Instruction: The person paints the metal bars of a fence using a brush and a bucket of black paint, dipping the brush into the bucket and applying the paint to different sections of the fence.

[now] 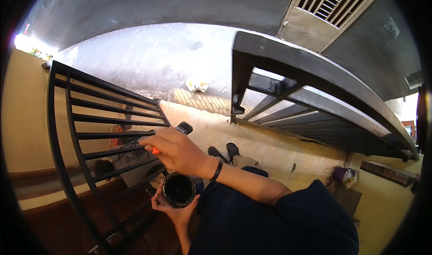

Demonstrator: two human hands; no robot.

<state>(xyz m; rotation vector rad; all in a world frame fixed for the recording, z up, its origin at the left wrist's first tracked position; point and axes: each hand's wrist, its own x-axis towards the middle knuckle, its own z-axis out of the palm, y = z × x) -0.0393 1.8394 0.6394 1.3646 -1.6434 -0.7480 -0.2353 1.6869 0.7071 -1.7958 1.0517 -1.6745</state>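
My right hand [177,151], with a black band at its wrist, is closed around a paintbrush [184,127]. Dark bristles stick out past the knuckles, and an orange bit of handle shows by the fingers. Below it, my left hand [182,213] grips a round can [164,193] from underneath and the sides. Dark paint [180,190] lies inside the can. Left of both hands stands a black metal gate leaf [78,104] with many bars. The brush is near its bars; whether it touches one I cannot tell.
Another dark metal gate leaf [315,91] swings out at the right. Pale tiles [281,149] cover the floor under my feet. A white and orange cat-like shape [197,85] lies on the grey pavement beyond. Right, a purple pot [340,174] stands by the yellow wall [387,205].
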